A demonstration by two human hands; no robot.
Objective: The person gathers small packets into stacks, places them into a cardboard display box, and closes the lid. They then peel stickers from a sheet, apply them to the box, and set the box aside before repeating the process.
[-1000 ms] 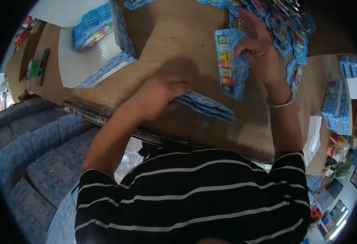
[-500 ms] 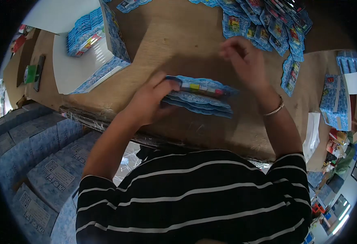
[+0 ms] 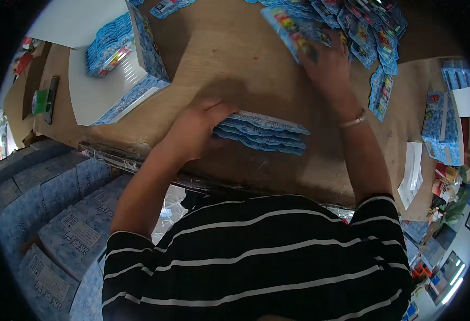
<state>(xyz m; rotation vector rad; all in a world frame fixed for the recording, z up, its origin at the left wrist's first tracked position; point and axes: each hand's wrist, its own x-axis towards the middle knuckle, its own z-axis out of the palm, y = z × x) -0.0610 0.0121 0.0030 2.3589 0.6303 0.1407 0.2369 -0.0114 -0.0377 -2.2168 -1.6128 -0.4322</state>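
Several blue scalloped packets [image 3: 262,131] are held together in a stack by my left hand [image 3: 196,128], whose fingers wrap round their left end above the wooden table. My right hand [image 3: 328,69] is closed on the lower end of one blue packet [image 3: 284,28] with a red and yellow strip. That packet is tilted, slightly blurred, and lies over the edge of a spread pile of similar packets [image 3: 366,43]. A single packet [image 3: 381,93] rests just right of my right wrist.
An open white box [image 3: 90,99] with a row of packets stands at the left. Behind it lie a green-and-black object [image 3: 41,101] and, farther right, one loose packet [image 3: 165,6]. Patterned boxes [image 3: 442,128] are at the right edge, cartons [image 3: 74,230] at lower left.
My right hand has moved up to the pile and taken hold of a packet. The colourful front face on my left hand's stack is now covered or turned away.
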